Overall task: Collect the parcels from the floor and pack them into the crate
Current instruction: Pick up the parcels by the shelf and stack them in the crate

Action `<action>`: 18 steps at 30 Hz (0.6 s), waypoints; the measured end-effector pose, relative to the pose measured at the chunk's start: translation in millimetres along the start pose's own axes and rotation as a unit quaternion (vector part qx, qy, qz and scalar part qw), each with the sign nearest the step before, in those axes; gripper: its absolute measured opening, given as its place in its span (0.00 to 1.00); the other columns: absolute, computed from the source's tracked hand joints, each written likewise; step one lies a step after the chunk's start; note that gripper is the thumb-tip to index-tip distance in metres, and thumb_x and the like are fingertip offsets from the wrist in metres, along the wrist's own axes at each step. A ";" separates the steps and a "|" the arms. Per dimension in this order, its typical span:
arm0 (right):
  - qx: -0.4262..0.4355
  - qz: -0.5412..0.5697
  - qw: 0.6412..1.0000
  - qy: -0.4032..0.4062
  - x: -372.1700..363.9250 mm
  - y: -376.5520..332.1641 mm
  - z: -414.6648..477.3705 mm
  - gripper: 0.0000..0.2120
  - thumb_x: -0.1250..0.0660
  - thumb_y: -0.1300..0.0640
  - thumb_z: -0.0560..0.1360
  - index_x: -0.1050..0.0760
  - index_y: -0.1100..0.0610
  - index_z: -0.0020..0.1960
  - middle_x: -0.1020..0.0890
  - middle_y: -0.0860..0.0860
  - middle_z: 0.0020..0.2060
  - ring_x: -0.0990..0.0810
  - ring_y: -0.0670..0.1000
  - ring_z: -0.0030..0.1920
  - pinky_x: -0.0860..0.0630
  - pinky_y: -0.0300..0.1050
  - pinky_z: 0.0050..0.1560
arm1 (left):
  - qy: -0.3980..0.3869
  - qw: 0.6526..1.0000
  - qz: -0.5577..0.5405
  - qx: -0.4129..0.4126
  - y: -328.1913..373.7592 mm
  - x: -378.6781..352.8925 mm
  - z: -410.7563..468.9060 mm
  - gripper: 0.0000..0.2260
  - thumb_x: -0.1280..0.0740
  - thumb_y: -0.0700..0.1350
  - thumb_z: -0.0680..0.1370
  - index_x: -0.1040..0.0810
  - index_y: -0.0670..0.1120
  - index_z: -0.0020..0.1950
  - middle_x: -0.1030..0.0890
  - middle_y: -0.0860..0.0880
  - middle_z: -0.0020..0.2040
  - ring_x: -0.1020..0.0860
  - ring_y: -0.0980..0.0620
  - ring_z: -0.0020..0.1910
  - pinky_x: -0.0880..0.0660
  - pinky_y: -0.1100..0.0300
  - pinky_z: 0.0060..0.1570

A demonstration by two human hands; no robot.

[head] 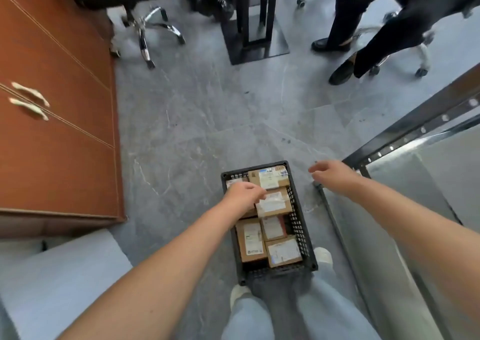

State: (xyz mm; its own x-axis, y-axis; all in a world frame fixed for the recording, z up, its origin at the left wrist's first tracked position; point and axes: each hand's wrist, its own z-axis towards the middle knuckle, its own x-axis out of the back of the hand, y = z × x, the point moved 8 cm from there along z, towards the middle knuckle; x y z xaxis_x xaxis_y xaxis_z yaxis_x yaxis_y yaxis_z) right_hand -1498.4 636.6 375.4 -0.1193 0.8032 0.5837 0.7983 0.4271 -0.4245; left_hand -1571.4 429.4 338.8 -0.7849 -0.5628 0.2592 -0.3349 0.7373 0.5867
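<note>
A black plastic crate (301, 225) stands on the grey floor just in front of my feet, filled with several brown cardboard parcels bearing white labels. My left hand (242, 193) reaches over the crate's far left part, its fingertips resting on a labelled parcel (274, 204) that lies on top. Whether the fingers grip that parcel I cannot tell. My right hand (331, 174) hovers to the right of the crate, above the floor, fingers loosely apart and holding nothing. No loose parcels show on the floor.
A brown wooden cabinet (57, 121) stands on the left. A metal shelf rack (405, 158) runs along the right. Ahead are a black table base (255, 41), office chair bases (149, 30) and a seated person's legs (363, 38). A white foam block (59, 274) lies lower left.
</note>
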 end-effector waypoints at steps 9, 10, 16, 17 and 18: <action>0.052 0.086 0.984 0.148 103.0 -36.1 -261.5 0.15 0.39 0.55 0.79 0.25 0.53 0.64 0.22 0.50 0.60 0.24 0.51 0.60 0.28 0.43 0.59 | 0.000 0.951 0.161 -0.263 155.9 10.4 -215.9 0.10 0.32 0.49 0.75 0.21 0.51 0.56 0.19 0.53 0.54 0.22 0.53 0.57 0.27 0.55 0.62; 0.055 0.096 0.982 0.154 102.0 -24.3 -283.0 0.14 0.39 0.55 0.78 0.25 0.53 0.62 0.22 0.50 0.60 0.23 0.51 0.61 0.27 0.45 0.61 | -0.011 0.938 0.203 -0.282 161.9 0.1 -233.4 0.12 0.33 0.50 0.76 0.22 0.51 0.59 0.20 0.53 0.58 0.24 0.54 0.60 0.29 0.56 0.64; -0.017 0.182 0.956 0.230 114.2 86.3 -428.9 0.15 0.37 0.55 0.78 0.25 0.55 0.63 0.22 0.53 0.61 0.23 0.52 0.59 0.28 0.43 0.58 | -0.044 0.866 0.330 -0.372 189.0 -97.6 -340.3 0.18 0.33 0.52 0.77 0.25 0.49 0.65 0.24 0.51 0.65 0.26 0.52 0.64 0.31 0.58 0.64; -0.023 0.204 0.947 0.245 114.0 107.2 -455.6 0.15 0.37 0.55 0.77 0.25 0.55 0.63 0.21 0.53 0.60 0.23 0.52 0.56 0.28 0.42 0.54 | -0.048 0.853 0.341 -0.392 190.5 -120.9 -359.4 0.17 0.33 0.51 0.78 0.25 0.48 0.65 0.23 0.51 0.64 0.26 0.53 0.64 0.31 0.60 0.61; -0.028 0.226 0.938 0.260 111.1 128.3 -484.4 0.14 0.37 0.56 0.77 0.24 0.56 0.62 0.21 0.54 0.59 0.23 0.51 0.53 0.28 0.41 0.51 | -0.055 0.840 0.355 -0.407 188.0 -145.6 -377.1 0.17 0.33 0.51 0.78 0.24 0.48 0.65 0.23 0.51 0.64 0.25 0.53 0.63 0.31 0.62 0.58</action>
State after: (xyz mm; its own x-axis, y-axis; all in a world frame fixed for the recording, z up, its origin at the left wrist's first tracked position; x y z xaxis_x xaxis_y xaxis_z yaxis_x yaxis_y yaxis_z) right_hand -1123.3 579.5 721.1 0.5320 0.5789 0.6180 0.7297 0.0568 -0.6814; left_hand -1323.5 509.0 700.7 -0.6944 -0.0182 0.7194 0.6704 0.3469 0.6559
